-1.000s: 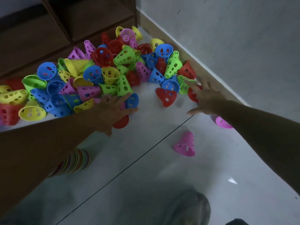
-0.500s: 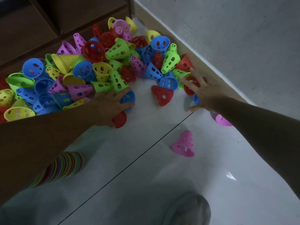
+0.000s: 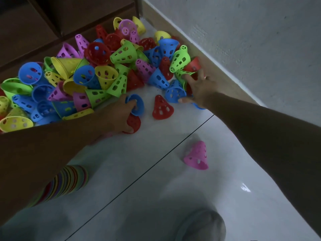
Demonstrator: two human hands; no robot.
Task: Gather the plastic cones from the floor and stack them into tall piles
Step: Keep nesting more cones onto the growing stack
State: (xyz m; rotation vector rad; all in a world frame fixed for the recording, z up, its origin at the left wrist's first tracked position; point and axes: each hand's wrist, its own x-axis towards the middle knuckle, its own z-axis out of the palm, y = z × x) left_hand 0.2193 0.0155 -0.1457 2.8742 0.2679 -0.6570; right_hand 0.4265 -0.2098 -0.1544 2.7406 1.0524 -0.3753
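Observation:
A big heap of perforated plastic cones (image 3: 97, 70) in blue, green, yellow, red and purple lies on the white floor against the wall corner. My left hand (image 3: 119, 115) curls its fingers round the rim of a blue cone (image 3: 138, 104) at the heap's near edge, with a red cone (image 3: 134, 122) under its thumb. My right hand (image 3: 199, 87) reaches into the heap's right side, fingers spread over a red cone and a green cone (image 3: 180, 60), thumb beside a blue cone (image 3: 174, 93). A red cone (image 3: 162, 108) stands alone between my hands.
A stacked pile of mixed-colour cones (image 3: 64, 182) lies on its side under my left forearm. A single pink cone (image 3: 197, 156) sits on the floor to the right. Dark wooden shelving (image 3: 52, 20) backs the heap; a skirting board (image 3: 224, 72) runs along the right wall.
My left hand went from lying flat on the cones to curling round the blue cone. My right hand slid further into the heap's right side.

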